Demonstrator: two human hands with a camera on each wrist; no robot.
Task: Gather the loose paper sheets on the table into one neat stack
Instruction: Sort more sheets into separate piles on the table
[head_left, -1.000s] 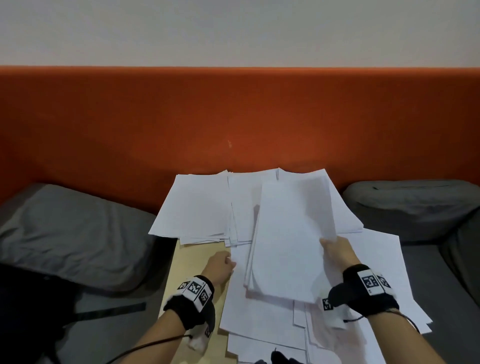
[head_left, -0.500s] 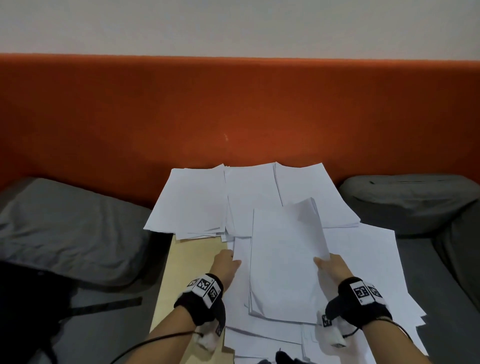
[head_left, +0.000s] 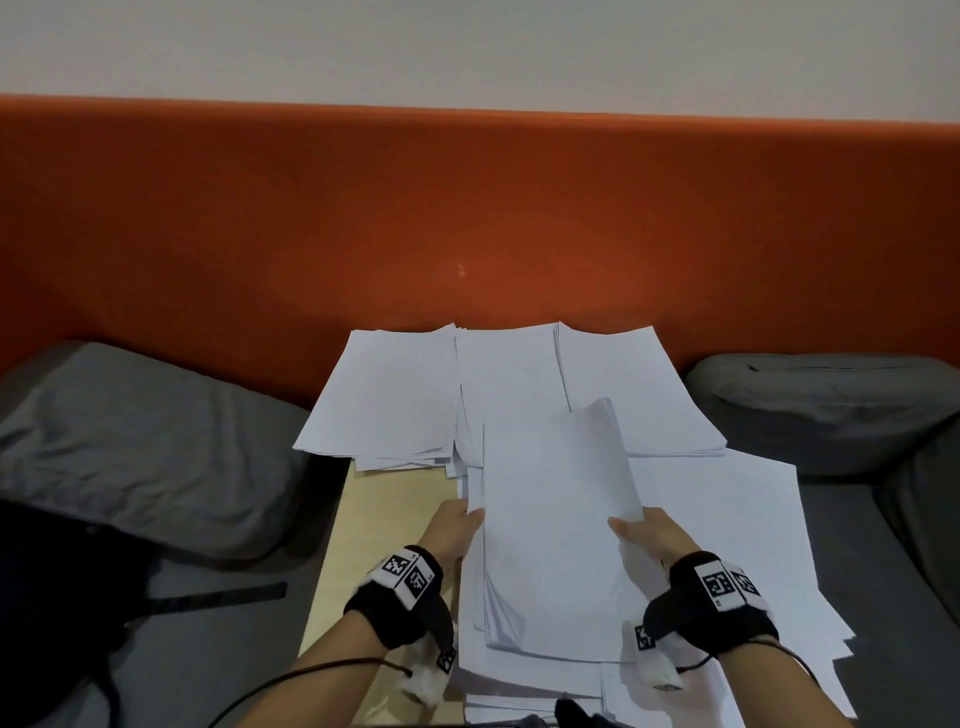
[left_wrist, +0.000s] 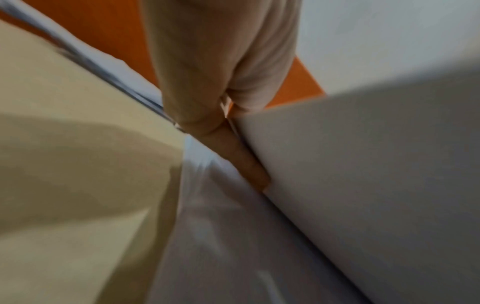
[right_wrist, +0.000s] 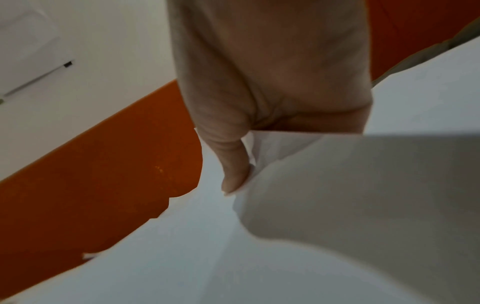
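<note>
A stack of white sheets (head_left: 556, 530) lies lengthwise in front of me, held a little above the loose sheets (head_left: 727, 519) spread beneath it. My right hand (head_left: 644, 530) pinches its right edge; in the right wrist view the thumb (right_wrist: 233, 174) presses on top and the fingers are hidden under the paper (right_wrist: 363, 205). At the left edge is my left hand (head_left: 457, 525), with a finger (left_wrist: 244, 162) slid between the stack (left_wrist: 363, 164) and the sheets below (left_wrist: 233, 236). Three more paper piles (head_left: 384, 395) (head_left: 509, 374) (head_left: 639, 395) lie side by side at the back.
The narrow wooden table (head_left: 389, 519) shows bare only at its left strip. An orange backrest (head_left: 467, 218) rises right behind it. Grey cushions sit left (head_left: 145, 441) and right (head_left: 821, 410), and a dark bag (head_left: 52, 597) lies at the lower left.
The stack has come down and toward me from its raised, tilted position. My left hand has moved right, off the table, to the stack's left edge.
</note>
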